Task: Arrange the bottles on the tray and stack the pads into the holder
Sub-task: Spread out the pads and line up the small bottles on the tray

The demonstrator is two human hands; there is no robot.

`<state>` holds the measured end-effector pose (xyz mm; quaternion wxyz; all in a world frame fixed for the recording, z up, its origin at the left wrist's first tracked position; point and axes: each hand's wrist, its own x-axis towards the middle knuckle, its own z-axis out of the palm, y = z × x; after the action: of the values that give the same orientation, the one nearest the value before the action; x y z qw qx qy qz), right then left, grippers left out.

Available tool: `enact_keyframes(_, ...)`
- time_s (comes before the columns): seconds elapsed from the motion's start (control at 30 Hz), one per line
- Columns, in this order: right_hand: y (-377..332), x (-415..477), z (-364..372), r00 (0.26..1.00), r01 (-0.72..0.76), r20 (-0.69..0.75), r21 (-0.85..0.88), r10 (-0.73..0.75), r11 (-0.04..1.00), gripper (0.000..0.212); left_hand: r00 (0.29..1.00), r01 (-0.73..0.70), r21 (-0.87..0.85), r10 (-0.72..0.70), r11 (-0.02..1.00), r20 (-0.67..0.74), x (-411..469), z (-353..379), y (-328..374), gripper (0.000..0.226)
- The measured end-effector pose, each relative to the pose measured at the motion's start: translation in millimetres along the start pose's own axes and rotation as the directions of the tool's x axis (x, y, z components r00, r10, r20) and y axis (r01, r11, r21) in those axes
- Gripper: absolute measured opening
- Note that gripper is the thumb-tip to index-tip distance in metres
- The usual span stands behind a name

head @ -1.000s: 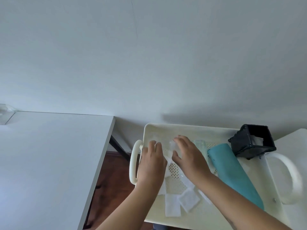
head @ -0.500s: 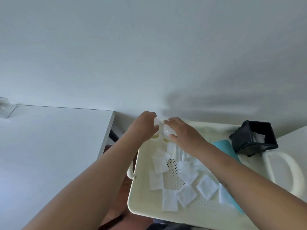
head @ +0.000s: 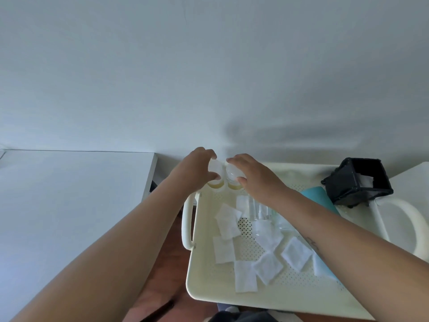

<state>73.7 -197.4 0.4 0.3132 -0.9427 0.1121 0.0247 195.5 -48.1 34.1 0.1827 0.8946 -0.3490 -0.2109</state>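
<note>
Both hands are up at the tray's (head: 210,288) far left corner now. The left hand (head: 193,169) is wrapped around the pale cap of one small bottle (head: 215,175), the right hand (head: 251,175) around the cap of its twin (head: 233,177). The two stand upright side by side, nearly touching, clear-walled with a yellowish liquid at the bottom.

The tray is cream plastic, floor punched with fine round holes, smooth raised rim, looped handles at each end. Square white pads (head: 228,220), soft and fibrous, lie scattered flat over its middle, several overlapping. A clear bottle (head: 261,211) lies on its side among them, partly under the right forearm. A teal tube (head: 319,197) lies slanted beyond that arm. The black holder (head: 357,181), a boxy open-topped thing, sits tilted at the far right corner with something white inside it.

Against half a second ago, little has changed: hands on the same two caps, same corner, pads where they were. A full second back, both hands were low over the tray's middle, covering the pads.
</note>
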Motion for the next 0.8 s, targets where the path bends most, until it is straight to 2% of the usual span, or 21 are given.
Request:
enact_keyframes(0.37,4.1,-7.1,2.8,0.998,-0.065,-0.013,0.069,0.066,0.995,0.055,0.999,-0.038,-0.035,0.038,0.999,0.023,5.1,4.5,-6.0,0.058)
enact_keyframes(0.5,4.2,-8.6,2.3,0.996,-0.089,0.005,0.127,0.089,0.988,0.062,0.999,-0.051,-0.032,0.051,0.998,0.003,2.0,5.3,-3.0,0.059)
enact_keyframes(0.6,9.7,-16.1,-1.4,0.994,-0.1,-0.037,0.168,0.107,0.981,0.065,0.995,-0.075,-0.044,0.072,0.996,-0.075,-5.3,2.2,1.9,0.06)
enact_keyframes(0.8,26.9,-49.8,-10.6,0.963,-0.135,-0.191,0.268,0.19,0.954,0.052,0.945,-0.171,-0.338,0.057,0.925,-0.322,-26.0,8.0,30.4,0.047)
